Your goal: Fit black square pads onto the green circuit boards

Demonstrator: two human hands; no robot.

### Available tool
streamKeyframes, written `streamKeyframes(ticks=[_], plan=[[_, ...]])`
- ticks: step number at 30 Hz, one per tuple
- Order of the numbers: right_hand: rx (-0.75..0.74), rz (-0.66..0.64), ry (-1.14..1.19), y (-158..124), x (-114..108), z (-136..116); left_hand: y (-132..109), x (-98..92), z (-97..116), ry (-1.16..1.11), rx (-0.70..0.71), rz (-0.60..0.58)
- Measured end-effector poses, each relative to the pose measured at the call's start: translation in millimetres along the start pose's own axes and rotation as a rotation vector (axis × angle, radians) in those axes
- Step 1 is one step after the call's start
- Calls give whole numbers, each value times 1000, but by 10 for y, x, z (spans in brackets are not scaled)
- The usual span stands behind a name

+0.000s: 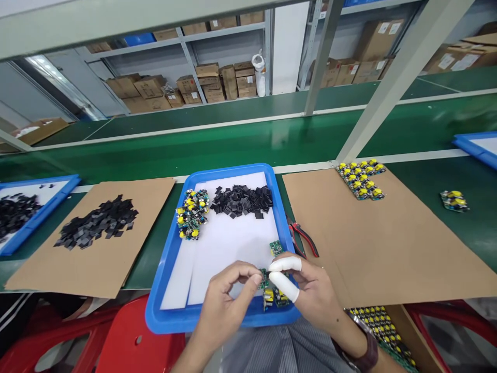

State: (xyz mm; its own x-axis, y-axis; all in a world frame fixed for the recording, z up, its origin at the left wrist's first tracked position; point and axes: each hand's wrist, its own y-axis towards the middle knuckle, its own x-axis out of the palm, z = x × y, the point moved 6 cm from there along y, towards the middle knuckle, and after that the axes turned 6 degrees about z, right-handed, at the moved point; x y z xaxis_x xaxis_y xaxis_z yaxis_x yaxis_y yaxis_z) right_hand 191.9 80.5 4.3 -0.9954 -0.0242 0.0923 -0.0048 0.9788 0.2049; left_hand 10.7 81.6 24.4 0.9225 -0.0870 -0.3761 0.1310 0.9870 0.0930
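Note:
My left hand (229, 295) is closed, with thumb and forefinger pinching the edge of a small green circuit board (263, 280). White finger cots cover the thumb and forefinger of my right hand (310, 290), which pinch a small dark piece (268, 274) against that board. Fingertips hide most of both. Below them, circuit boards with yellow parts (268, 296) lie in the front right corner of the blue tray (159, 292); another green board (276, 248) lies just beyond my right hand. Farther back in the tray are a pile of thin black pieces (243, 201) and a cluster of boards (192, 215).
Red-handled pliers (305, 239) lie against the tray's right side. Cardboard sheets flank it: black pieces (99, 221) on the left sheet, rows of boards (361, 180) on the right one. A slanted metal post (404, 77) rises behind. A box of boards (382, 326) sits below, right.

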Motion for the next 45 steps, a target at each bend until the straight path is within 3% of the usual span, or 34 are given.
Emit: streamKeyframes(ticks=[3, 6, 8, 10, 14, 16, 20, 23, 26, 29, 32, 35, 39, 45], plan=[[27, 84, -28, -10, -132, 42, 6, -76, 25, 190, 139, -72], [-8, 110, -71, -30, -196, 75, -10, 23, -34, 302, 163, -265], [-53, 108, -91, -37, -199, 77, -17, 91, -78, 311, 160, -312], [-76, 110, -104, -39, -191, 73, -15, 108, -118, 299, 160, -267], [-71, 75, -105, -41, -124, 56, -40, -15, -167, 204, 158, -56], [-58, 43, -96, -42, -67, 59, -68, -41, -160, 236, 160, -55], [-7, 61, -90, -19, -9, 110, -96, 32, -85, 381, 178, -273], [28, 80, -74, 6, 1, 140, -92, 64, -70, 327, 141, -397], [65, 112, -16, 13, 0, 137, -64, -20, -146, 188, 21, -260], [85, 125, 45, 4, 28, 96, -97, -80, -264, -118, -177, -84], [58, 80, 24, -4, 98, 25, -160, -13, -295, -474, -366, -25], [21, 55, -22, -11, 153, -29, -183, 42, -241, -688, -458, 32], [7, 59, -53, -25, 196, -49, -192, 53, -223, -740, -496, 68], [-1, 56, -109, -39, 230, -31, -197, 29, -259, -631, -440, 59]])
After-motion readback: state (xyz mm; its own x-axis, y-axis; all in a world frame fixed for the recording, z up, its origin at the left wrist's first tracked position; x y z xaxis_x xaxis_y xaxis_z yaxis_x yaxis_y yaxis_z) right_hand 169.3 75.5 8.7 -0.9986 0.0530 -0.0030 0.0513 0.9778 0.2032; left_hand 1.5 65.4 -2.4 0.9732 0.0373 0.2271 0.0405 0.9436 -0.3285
